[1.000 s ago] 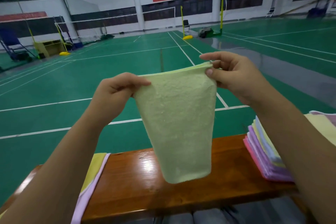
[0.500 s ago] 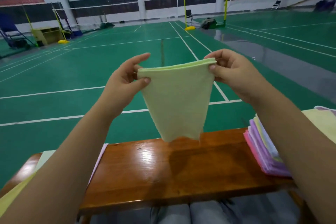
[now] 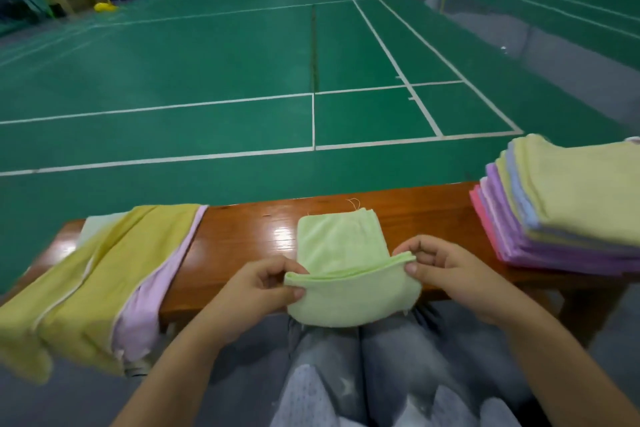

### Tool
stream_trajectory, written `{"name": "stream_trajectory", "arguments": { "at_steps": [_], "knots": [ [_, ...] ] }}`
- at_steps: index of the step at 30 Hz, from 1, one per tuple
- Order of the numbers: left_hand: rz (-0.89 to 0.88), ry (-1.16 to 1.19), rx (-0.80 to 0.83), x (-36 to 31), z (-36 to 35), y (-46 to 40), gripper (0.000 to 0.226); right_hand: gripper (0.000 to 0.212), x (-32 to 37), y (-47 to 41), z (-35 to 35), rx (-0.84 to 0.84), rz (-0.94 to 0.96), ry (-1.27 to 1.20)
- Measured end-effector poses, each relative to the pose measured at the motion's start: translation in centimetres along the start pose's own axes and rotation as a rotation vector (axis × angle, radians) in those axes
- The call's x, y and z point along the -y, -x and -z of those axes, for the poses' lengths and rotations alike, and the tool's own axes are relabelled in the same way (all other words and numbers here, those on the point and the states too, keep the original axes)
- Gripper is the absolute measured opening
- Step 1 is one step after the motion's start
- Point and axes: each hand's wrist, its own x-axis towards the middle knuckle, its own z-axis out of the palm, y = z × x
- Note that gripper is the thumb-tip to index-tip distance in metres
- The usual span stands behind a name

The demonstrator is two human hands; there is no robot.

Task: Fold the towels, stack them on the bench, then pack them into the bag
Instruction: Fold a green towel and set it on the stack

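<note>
Light-green towel (image 3: 341, 253) is pinched at its near fold by both hands, L (image 3: 258, 282) & R (image 3: 446, 270); far half is laid on the surface (image 3: 242, 236) (folded stack (image 3: 568, 208) at R).

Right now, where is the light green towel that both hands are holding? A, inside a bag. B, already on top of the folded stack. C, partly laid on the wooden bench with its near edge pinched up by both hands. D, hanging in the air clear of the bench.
C: the light green towel lies partly on the bench, its near edge pinched by the left hand and right hand, apart from the folded stack.
</note>
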Motion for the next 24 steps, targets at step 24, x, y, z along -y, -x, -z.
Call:
{"name": "stream_trajectory", "arguments": {
  "at_steps": [24],
  "knots": [
    [0.228, -0.444, -0.417, 6.2, 1.8, -17.9, 0.019, 0.020, -5.5, -18.9, 0.7, -0.329, -0.217, 0.327]
  ]
}}
